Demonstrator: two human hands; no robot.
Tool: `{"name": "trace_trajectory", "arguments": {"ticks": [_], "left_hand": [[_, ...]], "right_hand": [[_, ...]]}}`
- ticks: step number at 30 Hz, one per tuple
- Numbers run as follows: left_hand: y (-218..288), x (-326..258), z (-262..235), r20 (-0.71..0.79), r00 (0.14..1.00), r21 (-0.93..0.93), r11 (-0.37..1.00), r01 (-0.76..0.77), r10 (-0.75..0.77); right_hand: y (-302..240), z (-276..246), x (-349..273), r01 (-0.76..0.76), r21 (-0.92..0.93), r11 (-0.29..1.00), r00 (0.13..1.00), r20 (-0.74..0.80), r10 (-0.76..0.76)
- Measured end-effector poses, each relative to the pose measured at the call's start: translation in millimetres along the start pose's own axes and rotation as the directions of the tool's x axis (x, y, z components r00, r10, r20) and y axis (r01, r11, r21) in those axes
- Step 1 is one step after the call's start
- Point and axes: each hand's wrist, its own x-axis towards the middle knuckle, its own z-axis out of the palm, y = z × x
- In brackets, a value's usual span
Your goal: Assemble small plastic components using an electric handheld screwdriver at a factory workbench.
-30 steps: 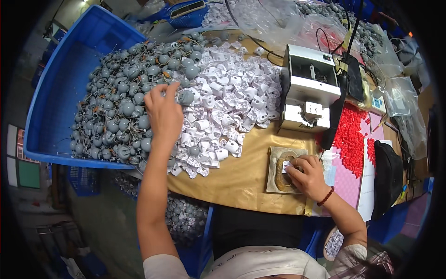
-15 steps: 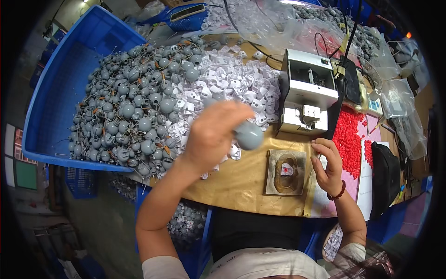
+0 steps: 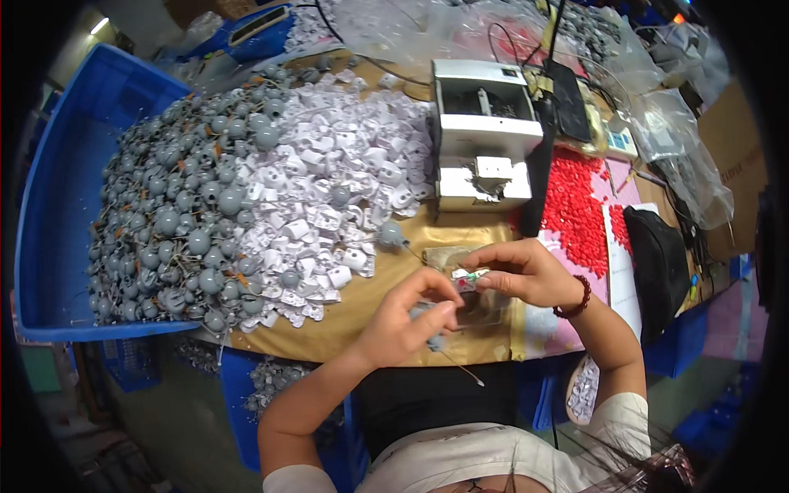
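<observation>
My left hand has its fingers closed around a grey rounded piece, mostly hidden by them. A thin wire sticks out of it toward the front edge of the table. My right hand pinches at a small white plastic part with red and a bit of green on it. Both hands meet over a square metal fixture; whether the white part is lifted from it, I cannot tell. Behind my left hand a grey ball with a wire lies on the brown table covering.
Left stands a large blue bin beside heaped grey balls with wires. White parts are piled mid-table. A white machine stands behind the fixture. Red pieces and a black pouch lie right.
My left hand came right and down to the fixture with a grey piece. My right hand moved left from beside the fixture and closed on the white part. The view has shifted.
</observation>
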Motion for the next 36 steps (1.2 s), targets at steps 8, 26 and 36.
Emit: {"name": "trace_trajectory", "arguments": {"ticks": [8,26,36], "left_hand": [[-60,-21,16,-0.132,0.948,0.676,0.726,-0.129,0.290],[-64,-4,23,0.001,0.928,0.968,0.232,-0.094,0.372],[-87,9,26,0.100,0.914,0.991,0.047,-0.129,0.393]], "right_hand": [[50,17,-11,0.205,-0.716,0.667,0.941,-0.043,-0.335],[60,51,-25,0.194,-0.939,0.285,0.934,0.088,-0.345],[70,-7,-61,0.087,-0.551,0.830,0.942,-0.225,-0.248]]}}
